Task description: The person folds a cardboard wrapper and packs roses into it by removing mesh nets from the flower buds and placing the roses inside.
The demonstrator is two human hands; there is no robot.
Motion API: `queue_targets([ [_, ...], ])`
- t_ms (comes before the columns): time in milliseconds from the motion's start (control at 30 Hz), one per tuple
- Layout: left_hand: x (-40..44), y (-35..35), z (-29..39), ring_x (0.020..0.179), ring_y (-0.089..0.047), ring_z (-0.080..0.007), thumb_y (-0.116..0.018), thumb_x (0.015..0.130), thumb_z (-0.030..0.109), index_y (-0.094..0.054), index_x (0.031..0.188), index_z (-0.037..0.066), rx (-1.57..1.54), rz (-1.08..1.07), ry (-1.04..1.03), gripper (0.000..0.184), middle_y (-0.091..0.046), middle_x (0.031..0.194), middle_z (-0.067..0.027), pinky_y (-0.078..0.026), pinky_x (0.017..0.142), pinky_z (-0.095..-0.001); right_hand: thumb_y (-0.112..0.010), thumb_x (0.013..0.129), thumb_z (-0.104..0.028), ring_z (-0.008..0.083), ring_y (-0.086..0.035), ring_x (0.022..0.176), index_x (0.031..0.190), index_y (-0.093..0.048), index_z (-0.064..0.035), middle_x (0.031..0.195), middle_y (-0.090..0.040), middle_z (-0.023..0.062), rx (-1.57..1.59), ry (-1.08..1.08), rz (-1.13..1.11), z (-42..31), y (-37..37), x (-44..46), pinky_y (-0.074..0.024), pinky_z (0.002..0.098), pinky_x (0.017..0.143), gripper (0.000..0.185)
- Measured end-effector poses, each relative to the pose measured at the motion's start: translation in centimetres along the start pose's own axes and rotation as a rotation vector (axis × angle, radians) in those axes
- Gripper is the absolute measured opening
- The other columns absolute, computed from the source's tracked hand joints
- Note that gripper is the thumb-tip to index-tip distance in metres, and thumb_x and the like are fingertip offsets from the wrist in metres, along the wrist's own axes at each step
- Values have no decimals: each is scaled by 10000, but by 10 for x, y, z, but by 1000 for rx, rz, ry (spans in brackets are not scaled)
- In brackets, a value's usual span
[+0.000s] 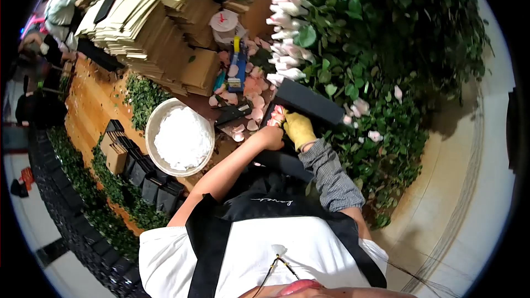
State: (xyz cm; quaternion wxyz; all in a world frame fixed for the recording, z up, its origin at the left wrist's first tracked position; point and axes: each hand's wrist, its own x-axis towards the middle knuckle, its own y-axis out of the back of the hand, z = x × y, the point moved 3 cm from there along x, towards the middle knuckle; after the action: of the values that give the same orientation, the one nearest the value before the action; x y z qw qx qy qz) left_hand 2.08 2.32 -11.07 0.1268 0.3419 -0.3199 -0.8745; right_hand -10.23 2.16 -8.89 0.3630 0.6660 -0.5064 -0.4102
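Note:
Pink-and-white rose heads [276, 115] sit between my two hands. My left hand [271, 138], bare, is closed at their lower side, with its fingertips on the blossoms. My right hand [298, 129] wears a yellow glove and is curled against their right side; its fingertips and what they grip are partly hidden. A dark oblong box [309, 102] lies just beyond the glove. Left of the flowers, a black tool [234, 114] rests among loose pink petals [256, 85]. Another dark box [284, 164] is partly visible below my hands.
White roses [288, 38] with leafy stems [381, 49] are heaped at the right. A round tub [155, 154] of white material stands left, cardboard stacks [146, 44] behind it. A blue box [237, 69] lies near the petals. Another person [62, 11] is at the upper left.

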Motion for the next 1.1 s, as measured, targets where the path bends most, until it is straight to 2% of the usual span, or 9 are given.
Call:
queue_targets([
  [100, -2, 3, 2, 957, -674, -408, -609, 849, 347, -691, 1012, -17, 18, 30, -15, 408, -688, 1055, -248, -537, 852, -481, -589, 862, -203, 423, -627, 900, 1008, -605, -5, 953, -658, 228, 23, 33, 9, 19, -6, -11, -510, 522, 788, 247],
  [200, 17, -18, -6, 861, -682, -377, -575, 862, 328, -722, 888, -15, 251, 46, -158, 374, -708, 880, -218, -529, 791, -477, -640, 900, -98, 371, -629, 1113, 1417, -468, -12, 1257, -614, 248, 628, 163, 77, -19, 65, -30, -504, 406, 932, 551],
  [300, 28, -22, -6, 958, -696, -348, -553, 877, 299, -746, 953, 1, 131, 11, -93, 363, -725, 1007, -200, -531, 838, -473, -691, 844, -81, 365, -638, 1076, 1381, -500, -23, 1230, -623, 233, 241, 277, 421, -60, 133, -32, -505, 419, 938, 573],
  [433, 13, -10, 3, 1056, -667, -370, -558, 891, 292, -687, 1122, 3, 33, -4, -33, 392, -678, 1163, -225, -528, 879, -466, -745, 793, -236, 418, -625, 1025, 1242, -593, -16, 1061, -673, 230, -225, 0, -5, -37, 88, 10, -508, 459, 898, 522],
  [533, 7, -8, 10, 1076, -660, -366, -573, 893, 285, -670, 1165, 24, 8, -29, 21, 389, -679, 1174, -212, -529, 861, -488, -690, 873, -285, 421, -599, 1106, 1307, -549, 7, 1170, -642, 264, -57, 189, -225, -65, 121, 45, -492, 452, 941, 542],
  [667, 27, -15, 13, 1035, -676, -348, -576, 879, 241, -737, 1096, 46, 156, -48, -71, 334, -710, 1139, -136, -537, 791, -512, -732, 873, -254, 357, -620, 1139, 1398, -493, -68, 1256, -622, 243, 190, 517, 359, -130, 191, 155, -492, 404, 977, 606],
  [800, 28, -15, 15, 1014, -677, -349, -584, 864, 222, -758, 1037, 32, 101, -12, -35, 310, -718, 1112, -126, -533, 755, -539, -674, 960, -274, 192, -593, 1064, 1423, -455, -36, 1216, -626, 123, 708, 394, 423, -155, 257, 336, -480, 325, 915, 565],
  [900, 28, -18, 14, 982, -684, -357, -590, 850, 204, -759, 1015, 23, 46, 21, -69, 297, -719, 1096, -135, -534, 734, -546, -772, 839, -310, 394, -553, 1220, 1431, -403, 10, 1321, -571, 251, -4, 221, 773, -208, 284, 367, -451, 417, 1019, 767],
  [1100, 20, -16, 21, 1020, -685, -324, -629, 847, 204, -770, 1020, 57, -56, 26, 8, 267, -725, 1107, -120, -538, 778, -485, -879, 701, -353, 371, -525, 1274, 1373, -384, 20, 1407, -505, 254, 167, -331, 520, -147, 264, 421, -418, 392, 1080, 914],
])
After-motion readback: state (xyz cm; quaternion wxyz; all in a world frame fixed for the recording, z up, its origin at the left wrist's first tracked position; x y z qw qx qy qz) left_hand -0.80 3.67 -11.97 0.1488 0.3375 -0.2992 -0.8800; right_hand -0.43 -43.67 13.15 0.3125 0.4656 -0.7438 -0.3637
